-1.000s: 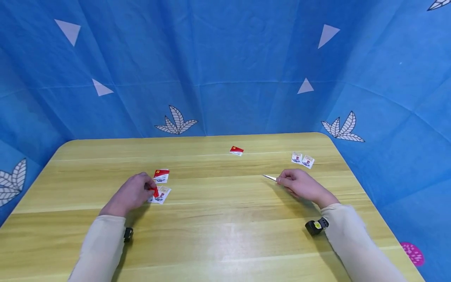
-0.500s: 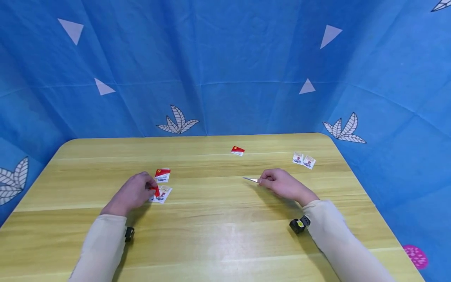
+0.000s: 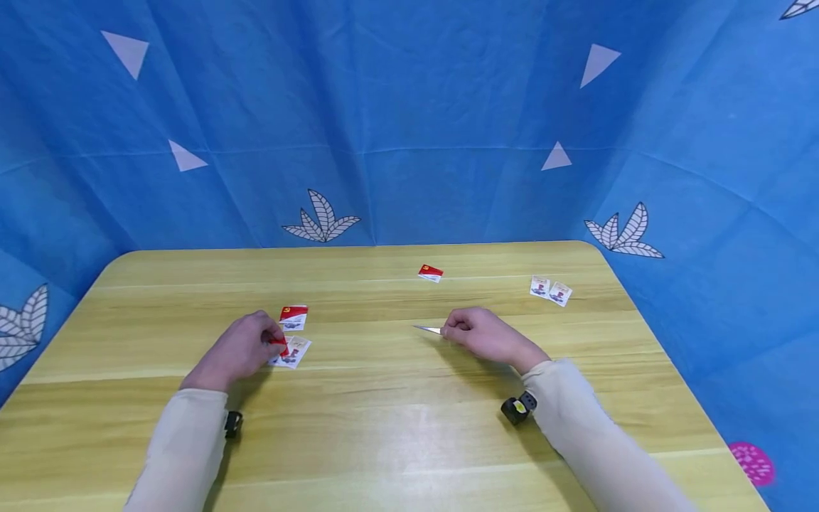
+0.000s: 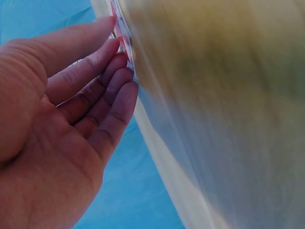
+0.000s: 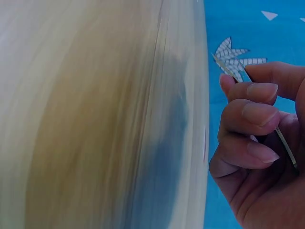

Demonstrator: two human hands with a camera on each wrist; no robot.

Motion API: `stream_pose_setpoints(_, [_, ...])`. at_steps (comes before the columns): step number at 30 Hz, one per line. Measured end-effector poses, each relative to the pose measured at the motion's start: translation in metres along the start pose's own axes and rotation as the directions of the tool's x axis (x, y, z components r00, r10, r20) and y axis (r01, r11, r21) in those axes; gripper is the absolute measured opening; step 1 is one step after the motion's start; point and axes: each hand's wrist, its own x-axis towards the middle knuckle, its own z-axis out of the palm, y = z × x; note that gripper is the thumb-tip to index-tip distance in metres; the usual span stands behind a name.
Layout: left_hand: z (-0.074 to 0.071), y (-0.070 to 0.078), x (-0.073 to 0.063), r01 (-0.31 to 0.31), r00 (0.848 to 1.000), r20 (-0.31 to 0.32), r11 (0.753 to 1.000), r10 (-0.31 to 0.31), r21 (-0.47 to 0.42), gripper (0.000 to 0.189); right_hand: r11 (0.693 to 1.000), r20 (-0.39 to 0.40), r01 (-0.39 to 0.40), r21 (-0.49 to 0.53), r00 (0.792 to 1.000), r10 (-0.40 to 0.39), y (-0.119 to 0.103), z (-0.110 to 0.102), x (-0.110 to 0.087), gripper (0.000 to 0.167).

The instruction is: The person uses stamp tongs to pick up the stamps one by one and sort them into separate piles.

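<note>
On the left of the table, my left hand [image 3: 239, 348] pinches a small red stamp-like paper [image 3: 282, 346] between thumb and forefinger. Just beneath it lies white printed paper [image 3: 297, 350], partly hidden by the fingers. A red-and-white stamp-like paper [image 3: 293, 318] lies just beyond. In the left wrist view, the thumb and finger meet at a thin red-and-white edge [image 4: 125, 40]. My right hand [image 3: 488, 337] grips slim metal tweezers [image 3: 429, 330] above the middle of the table, tips pointing left. Their two prongs [image 5: 224, 67] stand apart in the right wrist view, with nothing visible between them.
Another red-and-white paper [image 3: 431, 273] lies near the back edge of the wooden table [image 3: 409, 441]. Two small white printed papers [image 3: 540, 286] lie side by side at the back right. A blue patterned cloth [image 3: 409, 121] hangs behind the table.
My right hand has moved left across the table with the tweezers, from the right side towards the middle. The left hand stays almost still with the red paper.
</note>
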Motion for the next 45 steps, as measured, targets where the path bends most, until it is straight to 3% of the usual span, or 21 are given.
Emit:
stream_pose_setpoints(22, [-0.004, 0.001, -0.001, 0.015, 0.999, 0.034, 1.0, -0.015, 0.003, 0.007, 0.998, 0.08, 0.051, 0.047, 0.995, -0.055, -0.036, 0.028, 0.022, 0.021])
stream_pose_setpoints(31, [-0.004, 0.003, -0.003, 0.012, 1.0, 0.021, 1.0, -0.012, 0.001, 0.008, 0.995, 0.111, 0.091, 0.028, 0.989, -0.093, -0.047, 0.039, 0.032, 0.02])
stream_pose_setpoints(45, [-0.003, 0.001, -0.001, 0.023, 0.999, 0.023, 1.0, -0.024, 0.007, 0.01, 0.993, 0.093, 0.068, 0.091, 0.993, -0.077, -0.07, 0.064, 0.047, 0.022])
